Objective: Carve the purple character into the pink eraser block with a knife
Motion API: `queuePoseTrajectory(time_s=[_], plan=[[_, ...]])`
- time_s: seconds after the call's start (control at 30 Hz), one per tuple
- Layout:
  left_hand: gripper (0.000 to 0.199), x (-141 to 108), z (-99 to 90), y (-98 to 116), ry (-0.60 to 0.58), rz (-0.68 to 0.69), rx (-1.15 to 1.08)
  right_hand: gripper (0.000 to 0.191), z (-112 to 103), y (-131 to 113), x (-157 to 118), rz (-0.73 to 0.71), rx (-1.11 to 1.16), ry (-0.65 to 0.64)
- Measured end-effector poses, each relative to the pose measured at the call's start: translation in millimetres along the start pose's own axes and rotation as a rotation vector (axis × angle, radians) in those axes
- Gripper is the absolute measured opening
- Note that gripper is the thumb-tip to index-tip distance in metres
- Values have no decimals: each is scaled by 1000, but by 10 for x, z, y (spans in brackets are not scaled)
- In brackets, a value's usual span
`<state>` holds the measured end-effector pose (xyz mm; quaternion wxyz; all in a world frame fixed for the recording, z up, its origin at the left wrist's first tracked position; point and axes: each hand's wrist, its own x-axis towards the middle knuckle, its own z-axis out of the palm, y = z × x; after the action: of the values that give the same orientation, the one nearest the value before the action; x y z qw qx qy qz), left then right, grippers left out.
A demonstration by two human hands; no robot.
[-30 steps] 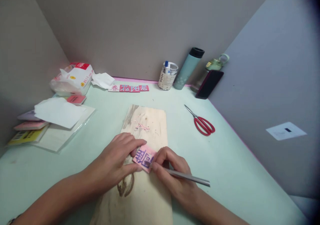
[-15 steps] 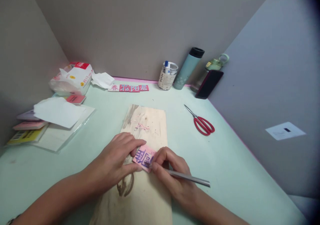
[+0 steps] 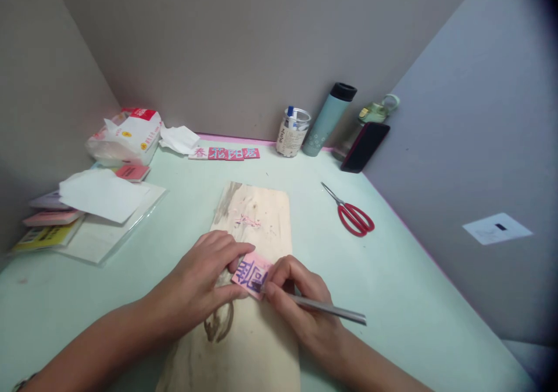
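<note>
Left grip: the left hand (image 3: 207,273) holds a thin, square pink tile with purple strokes (image 3: 249,272), thumb at its near edge, fingertips at its far corner.
Right grip: the right hand (image 3: 307,302) closes pen-like round a slim, silver, rod-shaped tool (image 3: 335,310); its working tip is too small to make out.
Tile position: on a long, pale wooden board (image 3: 257,345), between the hands.
Slip risk: too much push could skid the tool towards the left thumb, close beside the strokes.
Tile risk: a loose edge hold could let the tile twist, spoiling a stroke.
Debris: pink crumbs (image 3: 248,222) farther up the board could unseat the tile if they got underneath.
</note>
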<state>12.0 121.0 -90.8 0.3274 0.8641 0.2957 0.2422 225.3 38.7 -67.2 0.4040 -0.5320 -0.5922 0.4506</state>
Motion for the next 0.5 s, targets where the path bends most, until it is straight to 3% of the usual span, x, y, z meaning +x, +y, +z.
queuePoseTrajectory(time_s=[0.5], plan=[[37, 16, -7, 15, -6, -9, 8, 21, 17, -17, 3, -5, -8, 15]])
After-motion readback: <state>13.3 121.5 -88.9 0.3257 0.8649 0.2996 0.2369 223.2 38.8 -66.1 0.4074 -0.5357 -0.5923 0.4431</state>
